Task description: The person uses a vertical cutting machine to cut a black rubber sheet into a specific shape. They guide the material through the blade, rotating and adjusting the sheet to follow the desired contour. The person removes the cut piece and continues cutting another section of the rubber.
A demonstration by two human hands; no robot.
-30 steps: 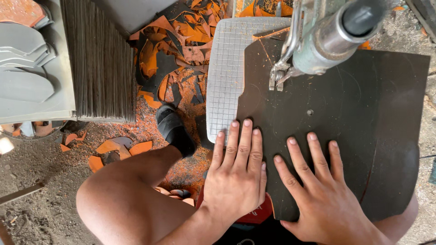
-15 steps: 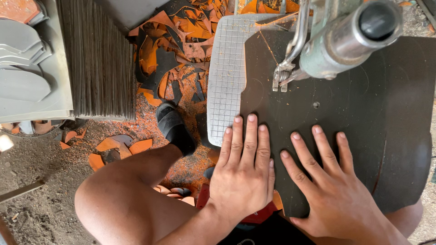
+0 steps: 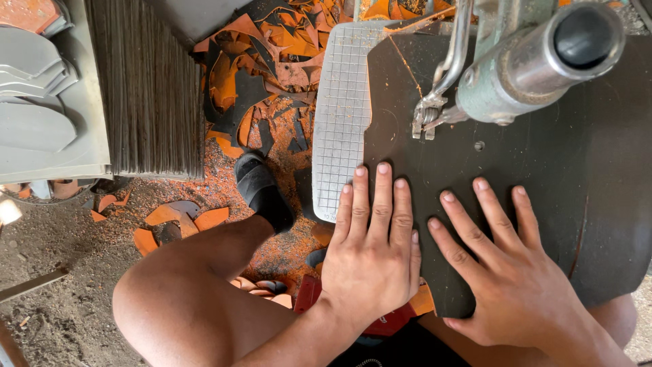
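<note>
While both hands lay flat on it, the dark sheet (image 3: 536, 170) covered most of the right half of the view, a thin, matte, rubbery-looking black slab with a rounded near edge, resting under the machine. Its long axis ran left to right, and it reached away from the fingertips toward the far side, so that the presser foot (image 3: 425, 122) stood just beyond the tips of the left hand (image 3: 372, 253). That hand was the nearer of the two to the foot; its fingers were stretched out straight and close together, palm down, gripping nothing, pressing on the sheet's left margin. The right hand (image 3: 506, 272) lay just beside it to the right, fingers spread wider and angled toward the far left, likewise flat and holding nothing. Touching the sheet's left edge was a pale grey piece (image 3: 343, 129) with a fine moulded grid texture, long and narrow, its long axis running near to far; whether it lay under the sheet or merely against it could not be told. Over the sheet hung the machine arm (image 3: 543, 61), a greenish cast body ending in a smooth metal cylinder. Farther left, the ground was strewn with orange and black offcuts (image 3: 265, 75) and orange dust. A bare knee (image 3: 183, 299) and a black sandal (image 3: 261, 190) showed near the left, beside a stack of thin dark sheets (image 3: 146, 88) seen edge-on.
</note>
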